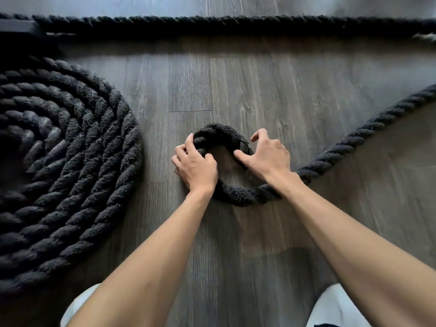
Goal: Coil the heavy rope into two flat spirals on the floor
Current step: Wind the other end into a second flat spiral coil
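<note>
First spiral (63,166) done. Second spiral (226,171) just one small ring — left hand (194,167) grips it, right hand (267,153) presses, fingers spread. Long rope (368,135) left.

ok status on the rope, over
Left hand gripping small loop, right hand pressing its end. First spiral done. Floor around loop clear.

finished spiral (66,166) left, small loop (236,197) centre, straight rope (236,25) behind
</note>
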